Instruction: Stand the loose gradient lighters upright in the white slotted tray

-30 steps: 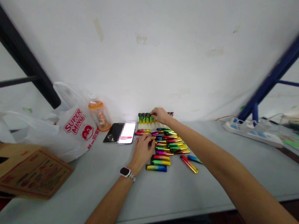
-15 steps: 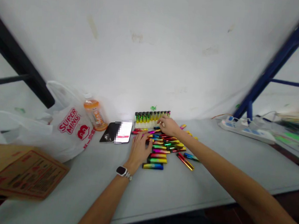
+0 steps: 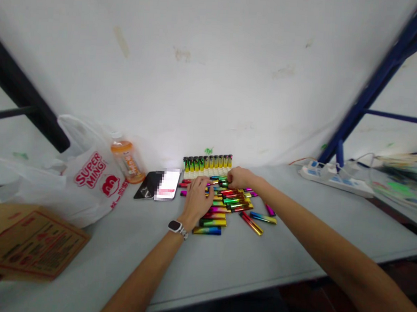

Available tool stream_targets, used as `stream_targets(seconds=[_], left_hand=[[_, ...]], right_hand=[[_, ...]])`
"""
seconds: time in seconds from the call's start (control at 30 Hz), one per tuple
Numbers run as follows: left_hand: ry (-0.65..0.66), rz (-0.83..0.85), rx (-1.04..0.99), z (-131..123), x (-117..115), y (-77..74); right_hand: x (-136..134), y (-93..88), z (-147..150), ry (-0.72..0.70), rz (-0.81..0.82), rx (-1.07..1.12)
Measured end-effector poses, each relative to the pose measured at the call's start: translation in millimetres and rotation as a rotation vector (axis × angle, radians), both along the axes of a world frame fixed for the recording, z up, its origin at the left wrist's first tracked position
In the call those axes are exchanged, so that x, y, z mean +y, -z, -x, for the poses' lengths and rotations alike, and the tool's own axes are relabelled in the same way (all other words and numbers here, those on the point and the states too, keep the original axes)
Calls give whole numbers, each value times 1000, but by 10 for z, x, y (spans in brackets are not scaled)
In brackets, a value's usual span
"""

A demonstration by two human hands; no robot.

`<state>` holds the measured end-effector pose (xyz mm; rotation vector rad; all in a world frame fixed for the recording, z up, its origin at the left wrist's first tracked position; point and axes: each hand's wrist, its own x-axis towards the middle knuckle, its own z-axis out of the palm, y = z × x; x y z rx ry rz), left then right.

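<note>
A pile of shiny multicoloured lighters (image 3: 232, 202) lies on the grey table (image 3: 223, 265). Behind it, a white tray (image 3: 207, 171) holds a row of upright lighters against the wall. My left hand (image 3: 197, 200), with a watch on its wrist, rests on the pile's left side, fingers curled over a lighter. My right hand (image 3: 240, 178) lies at the pile's far edge, just in front of the tray, its fingers closed on a lighter.
Two phones (image 3: 159, 190) lie left of the pile. An orange drink bottle (image 3: 126, 160) and a white plastic bag (image 3: 87, 177) stand further left, with a cardboard box (image 3: 26, 246) at the near left. A power strip (image 3: 334, 180) sits at the right.
My right hand has come back from the tray's upright row down to the pile. My left hand has shifted slightly towards the tray. The row in the tray now shows uncovered.
</note>
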<state>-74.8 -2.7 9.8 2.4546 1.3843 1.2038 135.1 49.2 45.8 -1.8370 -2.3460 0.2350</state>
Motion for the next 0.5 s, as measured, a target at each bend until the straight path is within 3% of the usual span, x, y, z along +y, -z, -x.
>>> stream_targets(seconds=[0.1, 0.23, 0.37, 0.5], left_hand=[[13, -10, -84, 54, 4, 18], [83, -10, -211, 142, -45, 2], [124, 54, -338, 95, -91, -12], [143, 111, -398, -3, -128, 5]], right_hand=[[61, 20, 32, -25, -13, 42], [6, 47, 91, -118, -150, 138], [-191, 71, 244, -169, -217, 424], [-443, 100, 416, -133, -198, 627]])
